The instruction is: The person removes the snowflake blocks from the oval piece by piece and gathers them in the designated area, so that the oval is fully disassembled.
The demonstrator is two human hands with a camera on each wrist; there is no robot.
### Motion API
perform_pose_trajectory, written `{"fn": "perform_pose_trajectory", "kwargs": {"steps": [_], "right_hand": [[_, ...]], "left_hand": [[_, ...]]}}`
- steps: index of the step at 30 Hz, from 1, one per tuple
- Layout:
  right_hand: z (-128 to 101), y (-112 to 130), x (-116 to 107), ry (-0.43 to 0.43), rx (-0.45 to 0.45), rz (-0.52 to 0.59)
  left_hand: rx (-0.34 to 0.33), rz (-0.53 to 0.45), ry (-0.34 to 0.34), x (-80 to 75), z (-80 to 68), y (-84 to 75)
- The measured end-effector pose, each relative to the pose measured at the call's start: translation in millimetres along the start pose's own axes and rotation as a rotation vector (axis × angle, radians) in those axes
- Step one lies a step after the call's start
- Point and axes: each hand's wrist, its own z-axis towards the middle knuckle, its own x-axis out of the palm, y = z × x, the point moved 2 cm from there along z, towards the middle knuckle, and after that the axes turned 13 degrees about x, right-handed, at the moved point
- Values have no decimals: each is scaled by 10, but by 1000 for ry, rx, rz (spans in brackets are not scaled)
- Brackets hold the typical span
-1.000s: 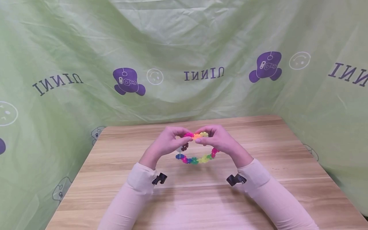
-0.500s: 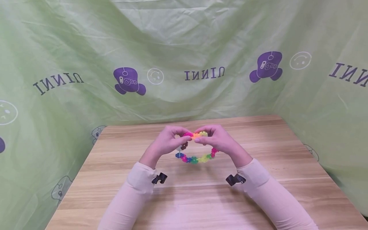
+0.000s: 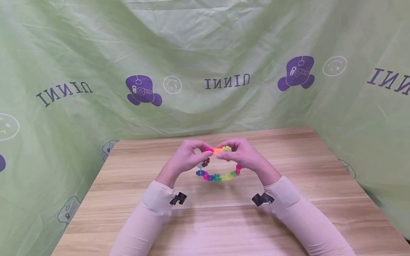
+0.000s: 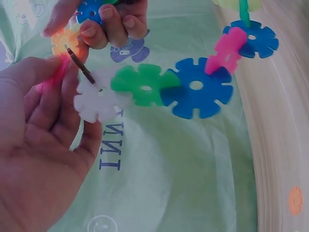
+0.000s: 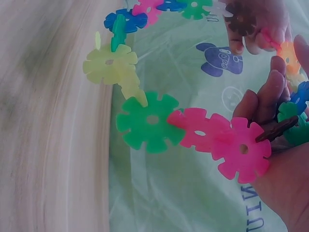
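Hanging at frame centre above the bench (image 3: 128,213), a ring of snowflake discs (image 3: 217,176) is pinched at its top from both sides: left hand (image 3: 185,158) on the pink disc, right hand (image 3: 245,154) beside the orange one. Judged light, thin plastic; friction joints likely separate if twisted, so gripping at disc faces beside a joint is advised.

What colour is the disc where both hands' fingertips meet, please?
Orange disc, clearest in the head view.
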Motion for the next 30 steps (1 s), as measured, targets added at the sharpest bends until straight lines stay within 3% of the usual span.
{"fn": "perform_pose_trajectory", "kwargs": {"steps": [6,14,17,22,30], "right_hand": [[-2,-3,3,-1,-1,4],[-7,-16,-32,-1,36,32],[-3,-14,-37,-5,27,32],[-5,-16,-43,-4,25,41],[-10,-21,-56,-10,39,28]], "left_hand": [[64,34,-60,-5,-10,55],[85,92,-213,-115,-4,105],[39,62,-254,-158,-2,192],[-99,17,-295,-202,-22,431],[-255,72,-237,-203,-133,831]]}}
